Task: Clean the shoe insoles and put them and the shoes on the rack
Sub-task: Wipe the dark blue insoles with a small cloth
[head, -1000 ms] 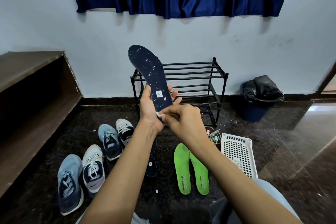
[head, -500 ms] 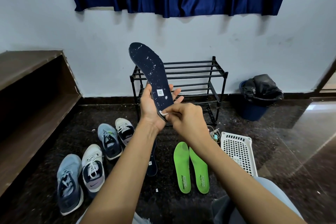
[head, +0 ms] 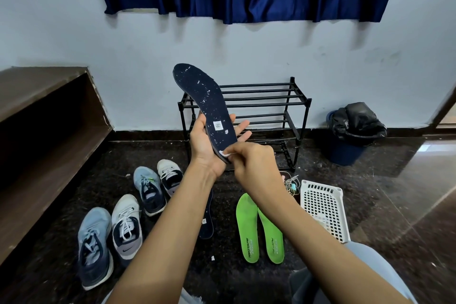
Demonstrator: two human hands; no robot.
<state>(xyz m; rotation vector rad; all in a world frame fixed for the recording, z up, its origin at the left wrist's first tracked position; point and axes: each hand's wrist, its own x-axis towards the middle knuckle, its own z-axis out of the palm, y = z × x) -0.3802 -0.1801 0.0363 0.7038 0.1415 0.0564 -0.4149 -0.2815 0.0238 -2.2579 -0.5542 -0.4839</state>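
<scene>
Shoes (head: 95,244) number four, green insoles (head: 247,229) two, navy insoles (head: 204,96) two, wipe (head: 224,153) one.

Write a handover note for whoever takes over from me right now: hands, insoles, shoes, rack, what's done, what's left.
Left hand: holds the navy insole up; it is flecked white.
Right hand: pinches a white wipe against its heel end.
On the floor: second navy insole, partly behind the left forearm; green insoles; four shoes to the left.
Done: nothing is on the rack yet.
Left: finish this insole, clean the rest, rack everything.
</scene>
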